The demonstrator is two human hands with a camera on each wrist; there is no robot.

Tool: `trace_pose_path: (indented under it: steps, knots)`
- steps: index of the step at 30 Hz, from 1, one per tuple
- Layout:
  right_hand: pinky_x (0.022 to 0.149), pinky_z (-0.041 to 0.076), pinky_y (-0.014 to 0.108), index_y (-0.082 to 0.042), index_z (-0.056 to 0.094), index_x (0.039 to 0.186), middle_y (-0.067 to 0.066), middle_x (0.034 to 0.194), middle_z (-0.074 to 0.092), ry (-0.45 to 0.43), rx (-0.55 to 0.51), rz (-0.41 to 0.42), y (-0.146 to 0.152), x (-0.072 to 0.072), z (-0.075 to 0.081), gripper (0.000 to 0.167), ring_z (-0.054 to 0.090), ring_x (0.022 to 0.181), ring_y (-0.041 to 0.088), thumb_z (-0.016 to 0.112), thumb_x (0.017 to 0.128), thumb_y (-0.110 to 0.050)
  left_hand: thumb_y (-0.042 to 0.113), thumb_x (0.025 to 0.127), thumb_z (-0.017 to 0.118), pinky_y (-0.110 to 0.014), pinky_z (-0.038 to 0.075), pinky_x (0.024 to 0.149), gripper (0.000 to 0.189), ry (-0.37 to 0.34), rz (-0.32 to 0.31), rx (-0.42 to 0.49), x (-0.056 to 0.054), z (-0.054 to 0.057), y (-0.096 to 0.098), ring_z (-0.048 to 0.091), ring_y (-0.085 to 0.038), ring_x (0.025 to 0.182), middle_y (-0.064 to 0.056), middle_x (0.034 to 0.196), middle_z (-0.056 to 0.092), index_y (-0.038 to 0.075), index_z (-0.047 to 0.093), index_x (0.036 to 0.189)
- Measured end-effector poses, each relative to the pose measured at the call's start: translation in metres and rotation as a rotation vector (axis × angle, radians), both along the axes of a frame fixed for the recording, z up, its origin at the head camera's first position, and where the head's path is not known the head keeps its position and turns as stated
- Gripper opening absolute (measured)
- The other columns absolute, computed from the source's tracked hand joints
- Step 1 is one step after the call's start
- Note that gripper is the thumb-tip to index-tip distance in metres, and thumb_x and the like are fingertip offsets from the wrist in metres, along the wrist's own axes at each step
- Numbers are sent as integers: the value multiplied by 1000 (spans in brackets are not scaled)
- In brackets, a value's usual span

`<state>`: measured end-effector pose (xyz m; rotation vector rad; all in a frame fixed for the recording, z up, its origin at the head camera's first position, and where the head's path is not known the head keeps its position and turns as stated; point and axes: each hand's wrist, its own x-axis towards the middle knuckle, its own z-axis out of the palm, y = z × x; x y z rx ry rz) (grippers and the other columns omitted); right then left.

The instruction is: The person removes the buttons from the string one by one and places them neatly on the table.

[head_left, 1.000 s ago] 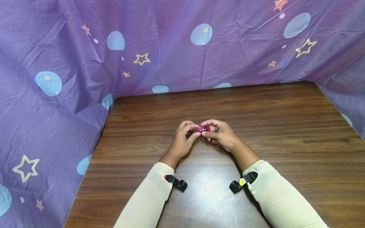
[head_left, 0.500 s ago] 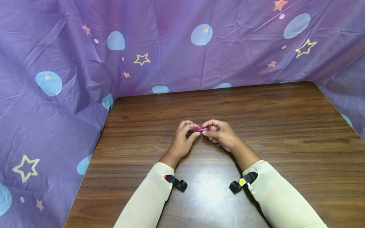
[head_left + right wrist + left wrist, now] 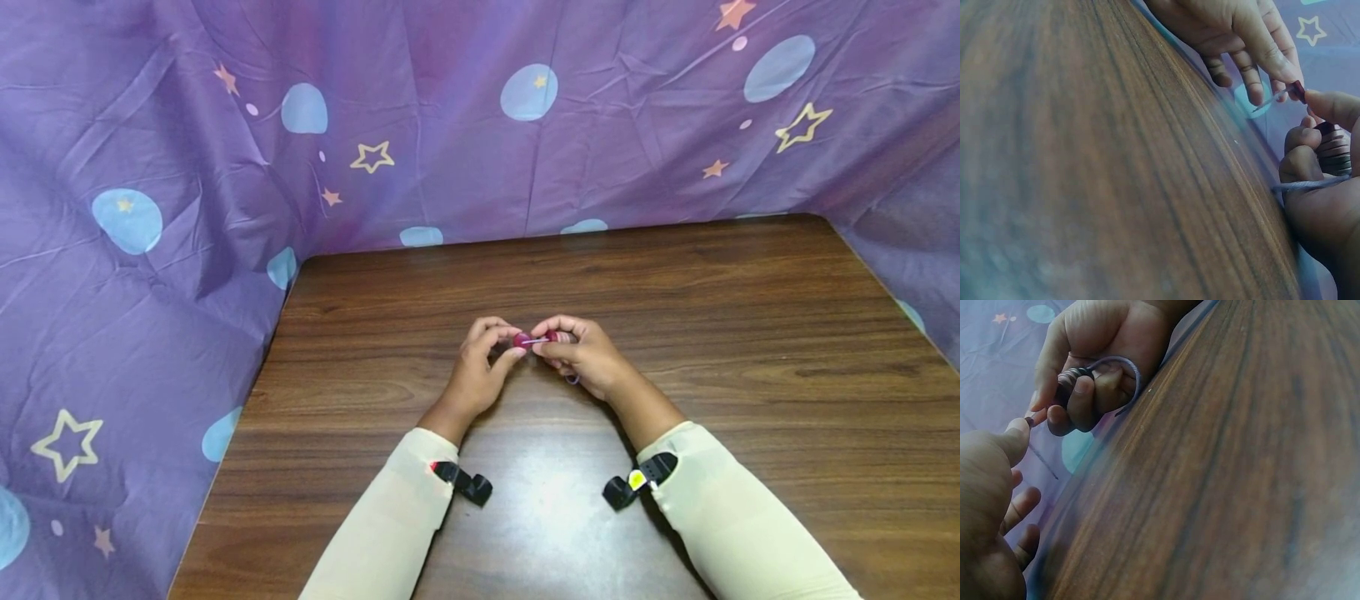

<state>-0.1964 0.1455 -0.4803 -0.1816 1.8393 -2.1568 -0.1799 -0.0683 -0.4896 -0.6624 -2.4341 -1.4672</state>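
Note:
My left hand (image 3: 482,362) pinches a small dark red disc (image 3: 521,340) between thumb and fingertips; a pale cord end (image 3: 1269,100) sticks out from it. Close by on the right, my right hand (image 3: 583,354) holds a stack of similar discs (image 3: 1335,150) in red, pinkish and dark tones. A lilac cord (image 3: 1135,372) comes out of that stack's other end and curves past the right palm. In the head view a thin length of cord (image 3: 536,340) shows between the red disc and the stack. The fingers partly cover the discs, and how the cord passes through them is hidden.
Both hands are above a brown wood-grain table (image 3: 375,317). A purple curtain (image 3: 450,125) with stars and blue spots stands behind it and along its sides. Black wrist cameras (image 3: 472,486) sit on the pale sleeves (image 3: 397,517).
The red disc at my left fingertips has come slightly apart from the stack, with more cord showing between. My right fingers have shifted a little to the right; the arms are nearly still.

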Motion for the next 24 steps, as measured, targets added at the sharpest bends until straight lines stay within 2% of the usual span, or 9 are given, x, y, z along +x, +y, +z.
trace_pose_path:
  steps: [8, 14, 20, 24]
  knots:
    - [47, 38, 18, -15, 77, 100, -9, 65, 63, 4, 29, -67, 0, 0, 0, 21, 48, 53, 4, 77, 93, 5, 11, 102, 75, -43, 59, 102, 28, 3, 6, 2, 0, 1, 0, 68, -33, 116, -20, 134, 63, -1, 73, 127]
    - [46, 35, 18, -12, 77, 103, -9, 63, 60, 9, 27, -74, -1, 0, 1, 21, 45, 50, 4, 78, 92, 5, 11, 102, 75, -44, 60, 101, 28, 5, 5, -1, 0, 1, -1, 69, -34, 115, -21, 135, 63, -1, 73, 127]
    - [47, 36, 18, -13, 78, 100, -9, 62, 58, 29, 34, -89, 0, 0, 1, 19, 45, 51, 4, 78, 92, 5, 12, 102, 75, -44, 60, 101, 29, 9, 16, -4, 0, 1, -1, 69, -33, 116, -20, 135, 63, 0, 73, 128]
    - [47, 37, 18, -8, 78, 100, -9, 62, 58, 35, 59, -95, -1, 0, 1, 12, 46, 52, 4, 77, 94, 2, 11, 101, 76, -46, 60, 101, 29, 18, 17, -1, 0, 0, 0, 69, -33, 115, -21, 134, 63, 0, 73, 127]
